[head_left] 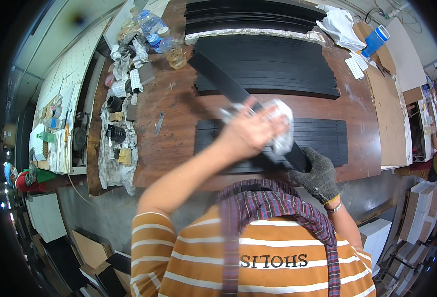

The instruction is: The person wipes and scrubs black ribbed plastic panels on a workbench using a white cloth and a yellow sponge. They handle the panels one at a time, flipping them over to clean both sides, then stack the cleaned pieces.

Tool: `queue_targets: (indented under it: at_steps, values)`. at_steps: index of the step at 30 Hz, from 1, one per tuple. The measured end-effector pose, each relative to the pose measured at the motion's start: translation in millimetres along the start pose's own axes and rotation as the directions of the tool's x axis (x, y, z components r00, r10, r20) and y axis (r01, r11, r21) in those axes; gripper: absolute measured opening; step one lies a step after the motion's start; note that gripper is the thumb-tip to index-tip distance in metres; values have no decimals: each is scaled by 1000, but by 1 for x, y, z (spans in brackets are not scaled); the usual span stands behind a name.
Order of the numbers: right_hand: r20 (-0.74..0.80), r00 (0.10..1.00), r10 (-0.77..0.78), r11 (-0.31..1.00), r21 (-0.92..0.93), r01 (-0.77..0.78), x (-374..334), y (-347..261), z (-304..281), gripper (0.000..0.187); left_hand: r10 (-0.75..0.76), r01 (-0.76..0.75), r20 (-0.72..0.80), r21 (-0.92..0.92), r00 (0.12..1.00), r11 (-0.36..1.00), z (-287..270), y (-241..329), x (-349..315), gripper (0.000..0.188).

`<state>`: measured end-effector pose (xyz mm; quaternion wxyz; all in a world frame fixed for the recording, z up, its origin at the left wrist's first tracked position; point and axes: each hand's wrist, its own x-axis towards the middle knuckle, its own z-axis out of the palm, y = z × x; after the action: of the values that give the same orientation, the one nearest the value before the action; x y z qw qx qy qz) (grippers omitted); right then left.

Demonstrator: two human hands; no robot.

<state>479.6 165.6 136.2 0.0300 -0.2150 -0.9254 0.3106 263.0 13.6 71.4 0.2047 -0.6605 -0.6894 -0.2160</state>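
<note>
Two hands point(254, 130) hold one white cloth point(284, 141) and one black board point(222, 80).

Brown wood desk point(174, 106) mid-rm, grey flr point(107, 215) below. White side desk point(65, 89) far L; stacked boxes point(421, 213) lower R; tan board point(90, 250) lower L.

Only lettering big enough to read is on the striped shirt point(278, 275) — one word in dark block capitals across the chest. The blue label point(155, 43) on a clear plastic bottle point(150, 22) is too tiny for me — same with the marks on those white sheets point(355, 68).
</note>
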Motion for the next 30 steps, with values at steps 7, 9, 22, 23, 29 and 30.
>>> queue_targets:
  at_steps: [7, 9, 22, 23, 29, 30]
  values:
    - [36, 998, 51, 998, -22, -51, -42, 9, -13, 56, -600, 618, -273, -26, 752, 786, -71, -189, -85, 31]
    - [23, 988, 155, 988, -31, -154, -41, 6, -6, 57, -844, 782, -228, -317, 486, 536, -91, -154, -64, 22]
    - [-338, 935, -107, 971, 168, 172, 31, -47, 30, 70, -815, -46, 307, -926, 491, -376, -97, -35, 103, 24]
    - [-321, 947, -32, 972, 209, 104, 42, -53, 31, 71, -755, -24, 328, -910, 569, -414, -93, -26, 108, 14]
    - [-388, 893, -228, 887, 296, 355, 73, -61, -4, 53, -613, 309, 249, -951, 749, -9, -98, 10, 105, 20]
    - [-348, 934, -84, 823, 504, 262, 75, -61, -16, 51, -659, 442, 293, -894, 692, 67, -105, 6, 101, 19]
